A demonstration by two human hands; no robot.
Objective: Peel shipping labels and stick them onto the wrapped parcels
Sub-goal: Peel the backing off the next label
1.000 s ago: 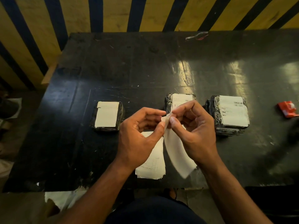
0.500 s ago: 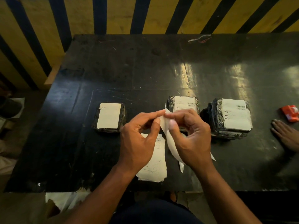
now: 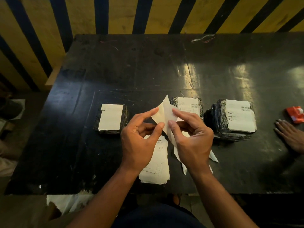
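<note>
Broadly, the black table (image 3: 148, 71) carries three wrapped parcels, each already labelled: the left parcel (image 3: 111, 119), middle parcel (image 3: 189, 105) and right parcel (image 3: 236, 119). Nearer than the middle parcel, a label stack (image 3: 156, 163) lies flat. Above the stack, the left hand (image 3: 139, 139) and right hand (image 3: 190, 137) each pinch one label (image 3: 164, 112), apparently splitting it from its backing. Next comes finishing the peel without curling it.

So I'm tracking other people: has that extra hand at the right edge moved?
Yes. The extra hand came in from the right, toward the red packet.
</note>
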